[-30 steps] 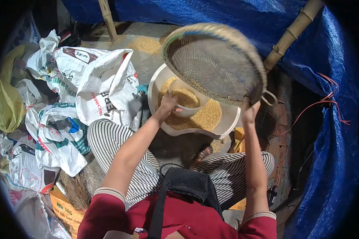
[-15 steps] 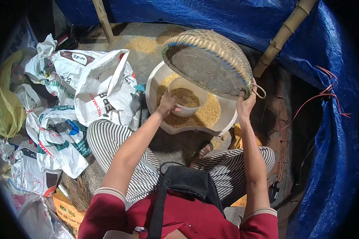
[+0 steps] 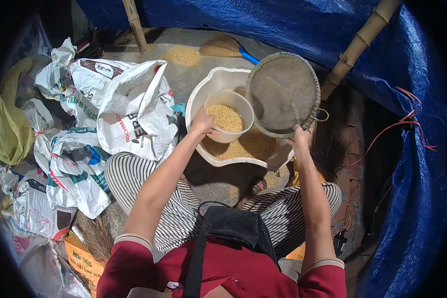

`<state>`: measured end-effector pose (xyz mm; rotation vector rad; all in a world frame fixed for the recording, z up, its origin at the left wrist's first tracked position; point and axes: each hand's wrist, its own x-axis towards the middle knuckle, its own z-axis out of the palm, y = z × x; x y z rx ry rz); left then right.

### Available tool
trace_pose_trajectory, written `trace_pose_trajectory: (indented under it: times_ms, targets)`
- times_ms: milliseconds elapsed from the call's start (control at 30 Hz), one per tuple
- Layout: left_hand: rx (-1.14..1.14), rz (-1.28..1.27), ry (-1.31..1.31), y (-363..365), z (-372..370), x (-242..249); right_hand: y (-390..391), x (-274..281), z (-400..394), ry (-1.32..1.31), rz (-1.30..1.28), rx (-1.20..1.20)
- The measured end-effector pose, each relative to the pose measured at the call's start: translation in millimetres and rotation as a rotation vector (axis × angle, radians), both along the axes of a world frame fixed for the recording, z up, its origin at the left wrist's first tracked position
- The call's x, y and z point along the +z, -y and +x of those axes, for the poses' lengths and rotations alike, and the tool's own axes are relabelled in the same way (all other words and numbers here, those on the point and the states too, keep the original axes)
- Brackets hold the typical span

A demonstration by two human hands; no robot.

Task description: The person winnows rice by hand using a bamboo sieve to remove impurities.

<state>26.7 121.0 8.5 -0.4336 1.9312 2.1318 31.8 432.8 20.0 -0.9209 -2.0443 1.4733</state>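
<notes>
My left hand (image 3: 203, 124) grips the rim of a small white bowl (image 3: 249, 110) with yellow grain (image 3: 225, 117) inside. The bowl is over a large pale basin (image 3: 197, 94), where more grain (image 3: 248, 149) lies. My right hand (image 3: 302, 137) holds the lower edge of a round woven sieve (image 3: 283, 94). The sieve is tilted, its mesh inside facing me, and it covers part of the basin's right side. Nothing but mesh and a few light streaks shows in it.
White printed sacks (image 3: 134, 114) lie on the left beside a yellow-green bag (image 3: 12, 119). A broom (image 3: 223, 47) and spilled grain (image 3: 184, 55) are behind the basin. Bamboo poles (image 3: 355, 49) stand before a blue tarp (image 3: 417, 159). Bricks (image 3: 346, 184) line the right.
The sieve has turned its inside toward me and shifted right and down, revealing the broom. The small bowl has moved slightly up and left, and the grain in it looks brighter.
</notes>
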Motion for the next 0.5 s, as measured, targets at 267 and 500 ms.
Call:
trace_pose_trajectory:
  times_ms: [267,500]
  targets:
    - [-0.092,-0.518,-0.298,16.3,3.2,60.1,20.5,-13.8,-1.3,0.340,0.131,0.163]
    - [-0.122,-0.447,-0.269,19.7,12.0,73.0,59.5,14.5,3.3,0.073,0.268,0.506]
